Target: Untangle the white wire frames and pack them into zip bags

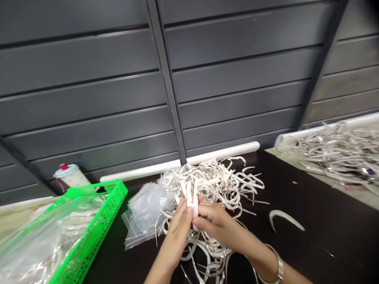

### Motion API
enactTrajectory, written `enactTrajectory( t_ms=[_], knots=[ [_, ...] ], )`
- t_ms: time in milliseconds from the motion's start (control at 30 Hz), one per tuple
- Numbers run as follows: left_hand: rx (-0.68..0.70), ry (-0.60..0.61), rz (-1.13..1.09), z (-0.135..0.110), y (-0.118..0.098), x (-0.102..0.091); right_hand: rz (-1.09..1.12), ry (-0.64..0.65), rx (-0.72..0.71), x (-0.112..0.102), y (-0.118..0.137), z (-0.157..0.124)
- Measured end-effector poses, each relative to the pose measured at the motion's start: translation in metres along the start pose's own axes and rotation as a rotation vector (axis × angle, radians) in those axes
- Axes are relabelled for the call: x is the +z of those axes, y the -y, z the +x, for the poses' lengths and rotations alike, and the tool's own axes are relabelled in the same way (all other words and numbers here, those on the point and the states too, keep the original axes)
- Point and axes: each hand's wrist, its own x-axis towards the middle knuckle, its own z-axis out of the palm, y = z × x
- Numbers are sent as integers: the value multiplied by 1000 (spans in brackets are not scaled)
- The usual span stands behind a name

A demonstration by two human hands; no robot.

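My left hand (pixel 177 232) and my right hand (pixel 217 223) meet above a heap of curved white strips (pixel 219 183) on a dark table (pixel 310 244). Both hands pinch a small bundle of white strips (pixel 192 197) that stands up between the fingers. My right wrist wears a silver bangle (pixel 278 268). A stack of small clear zip bags (pixel 145 213) lies just left of my hands, touching the heap.
A green perforated basket (pixel 97 221) with bagged strips in clear plastic sits at the left. A lidded cup (pixel 69 175) stands behind it. One loose strip (pixel 284 217) lies to the right. A second heap of strips (pixel 340 154) covers the far right table. Grey slatted wall behind.
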Motion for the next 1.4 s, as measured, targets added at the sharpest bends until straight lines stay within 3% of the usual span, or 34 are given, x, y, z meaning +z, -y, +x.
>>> enactTrajectory(
  t_ms=[133,267,433,533,633,700,800,900,1100,1400],
  knots=[
    [-94,48,-21,0,0,-7,-94,16,-94,-2,1,0],
    [-76,104,-62,2,-2,-4,-269,44,-189,1,-4,-2],
    [-78,-14,-232,3,-7,3,-345,-21,-171,2,-17,-1],
    [-2,-152,-342,4,-12,1,-372,-98,-77,-17,-26,3],
    [63,-276,-390,3,-18,-4,-516,-187,178,-45,-45,7],
    [70,-332,-405,2,-21,-6,-571,-232,275,-60,-63,9],
    [74,-337,-400,1,-23,-7,-612,-252,395,-65,-93,9],
    [82,-297,-393,0,-22,-6,-625,-233,494,-55,-117,8],
    [66,-264,-372,-1,-22,-5,-544,-209,542,-46,-133,10],
    [63,-256,-350,-3,-27,-6,-580,-439,483,-75,-111,3]
  ],
)
